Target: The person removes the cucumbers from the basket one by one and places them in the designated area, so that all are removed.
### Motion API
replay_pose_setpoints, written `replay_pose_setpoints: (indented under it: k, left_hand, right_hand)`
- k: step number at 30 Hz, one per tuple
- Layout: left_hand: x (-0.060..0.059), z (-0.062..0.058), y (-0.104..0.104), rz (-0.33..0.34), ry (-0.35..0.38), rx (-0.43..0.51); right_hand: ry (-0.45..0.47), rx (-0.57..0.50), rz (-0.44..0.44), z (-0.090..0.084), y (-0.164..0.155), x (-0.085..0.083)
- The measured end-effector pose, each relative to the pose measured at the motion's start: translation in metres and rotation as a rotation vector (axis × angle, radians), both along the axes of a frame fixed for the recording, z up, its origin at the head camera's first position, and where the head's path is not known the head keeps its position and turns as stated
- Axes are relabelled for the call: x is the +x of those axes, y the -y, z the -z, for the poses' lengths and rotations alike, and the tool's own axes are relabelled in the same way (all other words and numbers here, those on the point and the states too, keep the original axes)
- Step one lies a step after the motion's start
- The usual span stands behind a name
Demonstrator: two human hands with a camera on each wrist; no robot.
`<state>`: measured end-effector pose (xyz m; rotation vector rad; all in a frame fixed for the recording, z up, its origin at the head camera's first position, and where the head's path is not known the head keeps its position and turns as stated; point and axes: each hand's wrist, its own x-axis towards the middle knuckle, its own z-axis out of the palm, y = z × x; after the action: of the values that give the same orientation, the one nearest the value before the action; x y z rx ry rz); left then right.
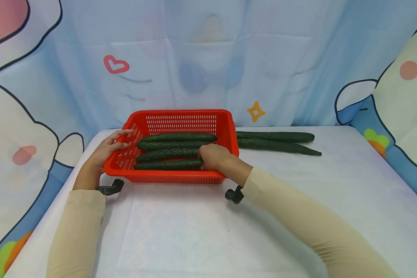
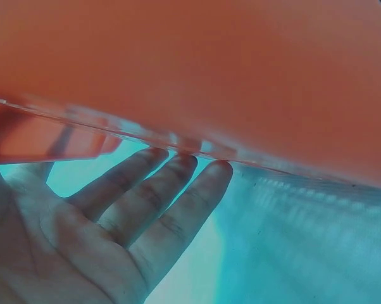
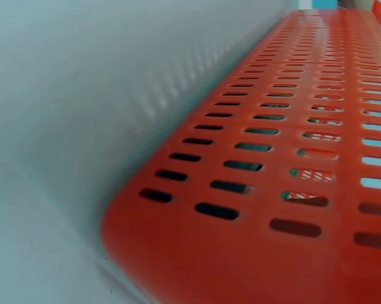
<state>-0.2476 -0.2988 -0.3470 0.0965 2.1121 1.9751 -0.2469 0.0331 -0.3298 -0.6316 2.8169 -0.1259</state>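
Observation:
A red plastic basket with slotted walls stands on the white table, several long green cucumbers lying lengthwise in it. My left hand holds the basket's left rim, thumb side over the edge. In the left wrist view, the other fingers, nearly straight, touch the outer wall from below. Reaching over the basket's front right corner, my right hand grips the right end of a cucumber inside. Its fingertips are partly hidden. Only the basket's slotted wall shows in the right wrist view, not the hand.
Two more cucumbers lie on the table just right of the basket, their left ends hidden behind it. A pale blue printed curtain hangs along the table's back edge. Dark wrist cameras sit close to the basket's front.

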Motion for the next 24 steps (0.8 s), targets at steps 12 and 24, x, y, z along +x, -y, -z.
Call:
replay_pose_setpoints:
  k: [12, 24]
  left_hand:
    - [-0.0002, 0.0015, 0.0014, 0.003, -0.022, 0.006]
    - [-0.0005, 0.0018, 0.0005, -0.008, -0.021, -0.007]
  right_hand:
    - [-0.033, 0.024, -0.004, 0.0006, 0.0017, 0.0001]
    - [0.014, 0.036, -0.020, 0.0004, 0.0012, 0.0003]
